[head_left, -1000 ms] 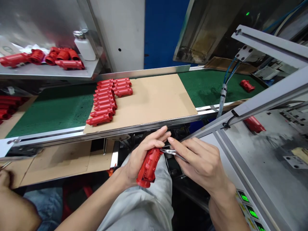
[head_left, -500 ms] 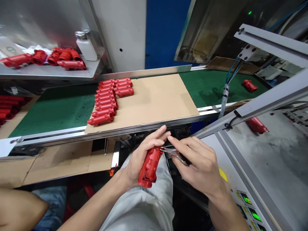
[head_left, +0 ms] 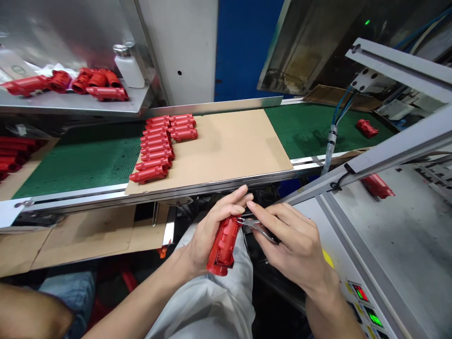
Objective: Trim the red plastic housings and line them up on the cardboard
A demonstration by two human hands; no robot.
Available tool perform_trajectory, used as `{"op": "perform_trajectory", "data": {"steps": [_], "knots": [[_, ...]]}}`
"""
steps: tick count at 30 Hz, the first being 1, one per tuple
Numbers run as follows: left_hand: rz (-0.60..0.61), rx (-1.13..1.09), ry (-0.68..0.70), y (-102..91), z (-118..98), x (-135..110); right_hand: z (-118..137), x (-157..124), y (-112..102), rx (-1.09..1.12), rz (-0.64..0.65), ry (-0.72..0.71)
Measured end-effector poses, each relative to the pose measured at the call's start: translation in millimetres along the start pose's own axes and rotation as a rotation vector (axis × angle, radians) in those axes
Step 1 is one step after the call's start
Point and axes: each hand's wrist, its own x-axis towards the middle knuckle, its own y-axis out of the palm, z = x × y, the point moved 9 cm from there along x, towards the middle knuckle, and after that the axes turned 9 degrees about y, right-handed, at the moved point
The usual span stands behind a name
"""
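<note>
My left hand [head_left: 208, 230] is closed around a red plastic housing [head_left: 225, 247], tilted with its ribbed, hollow side facing up. In my right hand [head_left: 293, 240] is a pair of small metal nippers [head_left: 259, 228], their jaws at the upper right end of the housing. The index fingertip of my right hand meets the fingers of my left. Most of the nippers' handles are hidden in my palm. Beyond my hands, several similar red housings [head_left: 155, 155] lie in two columns on a cardboard sheet [head_left: 233, 141].
A green conveyor belt [head_left: 293, 127] runs under the cardboard. On a steel shelf [head_left: 70, 103] are more red parts and a white bottle [head_left: 129, 68]. A metal frame [head_left: 399, 136] and a control panel [head_left: 367, 301] stand at right. Another person's arm [head_left: 31, 310] shows at lower left.
The housing and my left hand have shifted slightly right in view. The nippers' jaws stay at the housing's end. One panel display has turned partly red.
</note>
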Motion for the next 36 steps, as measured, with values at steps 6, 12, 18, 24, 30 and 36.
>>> {"op": "perform_trajectory", "data": {"steps": [6, 12, 18, 24, 30, 36], "knots": [[-0.007, 0.048, -0.001, 0.7, -1.5, 0.0, -0.4, -2.2, -1.7, -0.025, -0.066, -0.002], [0.001, 0.089, 0.017, 0.2, -1.1, -1.2, -2.4, -0.2, 0.5, -0.1, -0.048, -0.035], [0.001, 0.095, -0.055, -7.2, 3.7, -4.9, 2.9, 2.9, 0.8, -0.15, -0.024, -0.105], [-0.05, 0.071, -0.101, -13.4, 6.2, -9.4, 4.2, 3.7, 7.5, -0.09, -0.028, -0.128], [-0.064, 0.049, -0.087, -17.0, 0.6, -11.6, 4.4, 4.7, 9.4, -0.011, -0.099, -0.083], [-0.085, 0.047, -0.064, -21.5, -1.7, -14.5, 11.2, 12.2, 8.0, 0.081, -0.057, -0.056]]}}
